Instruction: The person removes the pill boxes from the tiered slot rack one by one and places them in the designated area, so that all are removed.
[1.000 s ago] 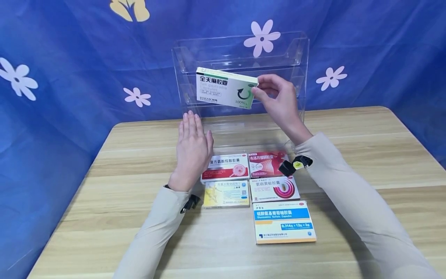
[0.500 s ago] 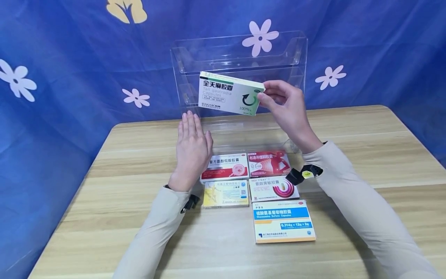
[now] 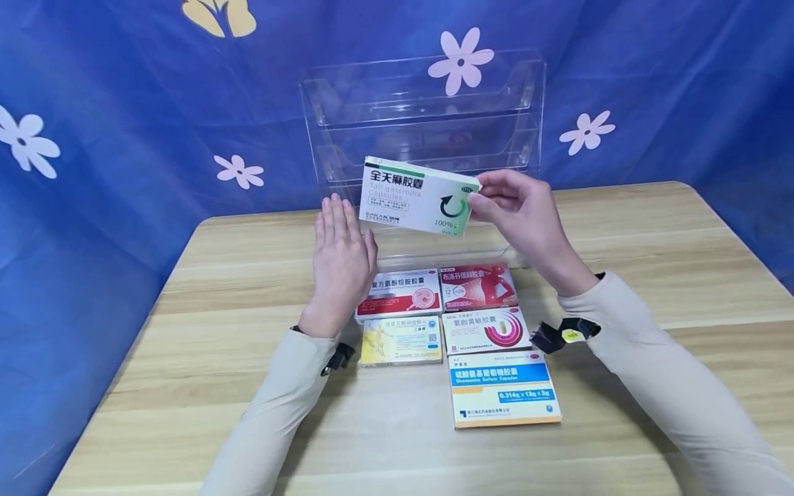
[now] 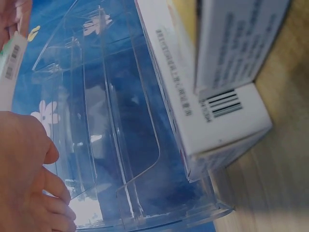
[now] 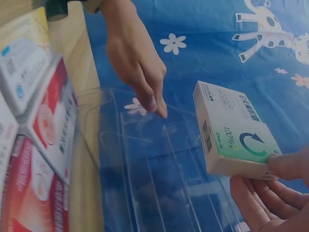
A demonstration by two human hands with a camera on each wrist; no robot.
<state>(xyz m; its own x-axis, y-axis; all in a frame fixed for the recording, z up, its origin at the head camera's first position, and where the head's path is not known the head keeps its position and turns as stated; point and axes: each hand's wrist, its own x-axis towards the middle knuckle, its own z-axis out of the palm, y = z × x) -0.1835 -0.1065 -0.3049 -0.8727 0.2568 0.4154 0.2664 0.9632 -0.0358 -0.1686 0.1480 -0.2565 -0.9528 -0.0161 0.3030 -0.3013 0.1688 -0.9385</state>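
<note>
Between thumb and fingers, my right hand (image 3: 527,220) pinches the right end of a white-and-green medicine box (image 3: 415,196). The box is held in the air, printed face toward me and right end tilted down, in front of a clear plastic tiered display rack (image 3: 424,125). My left hand (image 3: 340,265) lies with straight fingers together at the rack's lower left side. In the right wrist view the left hand (image 5: 137,63) reaches to the rack's side, and the box (image 5: 236,137) shows its barcode end. The rack's tiers (image 4: 116,121) hold no boxes in the left wrist view.
In front of the rack, several medicine boxes lie flat on the wooden table (image 3: 217,310): red-and-white (image 3: 403,293), red (image 3: 477,286), white with pink rings (image 3: 480,332), yellow-and-white (image 3: 400,341), and blue-and-white (image 3: 505,390) nearest me. A blue flowered curtain (image 3: 155,138) hangs behind.
My right hand has brought the white-and-green box down and slightly right, away from the rack's upper tiers. The left hand has stayed at the rack's side.
</note>
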